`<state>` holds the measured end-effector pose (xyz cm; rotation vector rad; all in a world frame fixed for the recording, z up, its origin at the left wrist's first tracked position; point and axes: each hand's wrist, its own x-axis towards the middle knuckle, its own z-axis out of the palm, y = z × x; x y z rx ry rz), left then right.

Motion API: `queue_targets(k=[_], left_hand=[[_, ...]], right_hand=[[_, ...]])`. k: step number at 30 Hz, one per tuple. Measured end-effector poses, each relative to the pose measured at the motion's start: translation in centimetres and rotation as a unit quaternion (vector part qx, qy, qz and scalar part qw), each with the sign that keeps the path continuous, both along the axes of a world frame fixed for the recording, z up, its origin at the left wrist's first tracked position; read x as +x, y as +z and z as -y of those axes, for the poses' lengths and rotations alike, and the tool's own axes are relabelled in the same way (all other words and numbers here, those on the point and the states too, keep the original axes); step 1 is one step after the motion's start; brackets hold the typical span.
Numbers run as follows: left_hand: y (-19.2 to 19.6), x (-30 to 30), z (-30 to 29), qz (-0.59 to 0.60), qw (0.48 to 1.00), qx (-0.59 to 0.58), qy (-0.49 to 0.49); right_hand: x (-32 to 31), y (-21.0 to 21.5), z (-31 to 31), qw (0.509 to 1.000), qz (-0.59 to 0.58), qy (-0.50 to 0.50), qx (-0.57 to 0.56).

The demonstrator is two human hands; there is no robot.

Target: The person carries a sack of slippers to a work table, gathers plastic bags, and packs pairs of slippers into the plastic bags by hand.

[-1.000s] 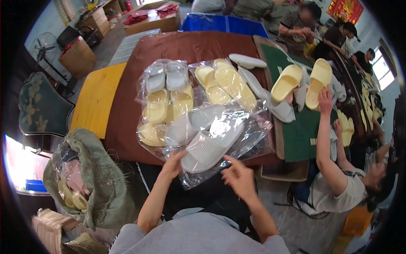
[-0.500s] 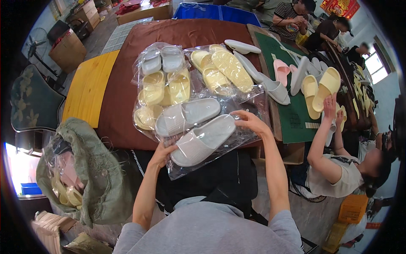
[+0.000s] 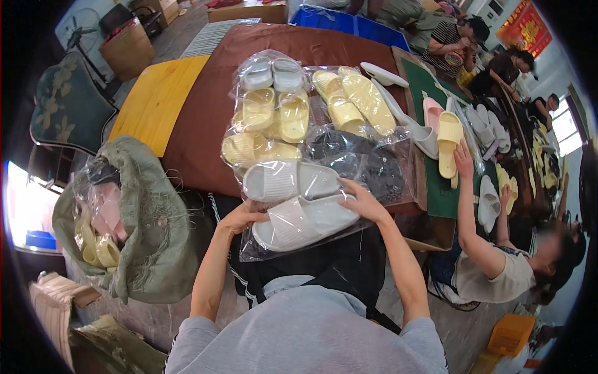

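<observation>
A pair of pale grey slippers (image 3: 303, 221) lies side by side in a clear plastic bag (image 3: 349, 232) at the table's near edge. My left hand (image 3: 245, 217) pinches the toe end of the nearer slipper through the bag, thumb on top and fingers partly hidden. At the heel end my right hand (image 3: 365, 202) grips the pair, its fingers reaching over the heels. Just beyond lie bagged yellow slippers (image 3: 258, 148), with bagged grey ones (image 3: 272, 73) farther back. Dark bagged slippers (image 3: 358, 156) rest to the right under crinkled plastic.
A brown cloth (image 3: 205, 137) covers the table, with a yellow board (image 3: 159, 100) at its left. A green woven sack (image 3: 152, 230) holding bagged slippers stands at lower left. On the right, a co-worker's hand (image 3: 463, 161) touches a yellow slipper (image 3: 448, 140) above a green mat (image 3: 441, 196).
The nearer grey slipper now lies closer alongside the other and less slanted. Both hands stay on the bag. The co-worker's yellow slipper has been lowered, and the whole view has shifted.
</observation>
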<state>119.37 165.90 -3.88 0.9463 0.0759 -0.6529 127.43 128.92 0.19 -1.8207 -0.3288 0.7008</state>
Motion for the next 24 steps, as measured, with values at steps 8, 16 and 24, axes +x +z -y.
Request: queue_targets(k=[8, 16, 24], left_hand=[[1.8, -0.8, 0.6, 0.009, 0.992, 0.106, -0.074], [2.3, 0.0, 0.1, -0.019, 0.992, -0.090, 0.090], [0.1, 1.6, 2.2, -0.026, 0.997, 0.054, 0.050]], right_hand=[[-3.0, 0.6, 1.2, 0.997, -0.003, -0.036, 0.075], [-5.9, 1.8, 1.9, 0.986, 0.153, -0.062, 0.025], [-6.6, 1.1, 1.8, 0.992, 0.109, -0.046, 0.041]])
